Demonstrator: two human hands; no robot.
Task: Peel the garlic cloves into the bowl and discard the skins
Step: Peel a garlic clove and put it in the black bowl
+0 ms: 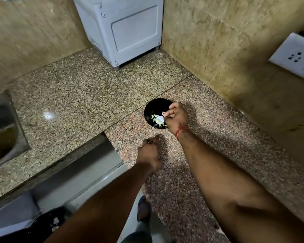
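Far left, a steel sink (2,130) is set into the counter (74,95). Bottom left, on the floor, there's a dark bin (47,223) w/ pale scraps in it, prob. skins, but it's dim and blurred, so can't be sure.

Your left hand (148,151) rests low on the counter near its front edge, fingers curled in. Something small may be pinched at the tips, but it's too blurred to tell what, or whether it holds anything.

Just right of that, the black bowl (150,106) sits on the counter by the seam between the two granite slabs. Several peeled garlic cloves (157,120) lie in its bottom, so you're well into the job, though how many cloves remain isn't shown; no unpeeled stock in view.

Your right hand (175,116) is over the bowl's right rim, thumb and fingers pinching a small pale piece (163,114), either a clove or a bit of skin. My guess: it's about to drop in.

Room: speckled granite counter in a corner, beige stone walls, a white appliance (128,30) at the back, a white wall socket (294,56) far right.
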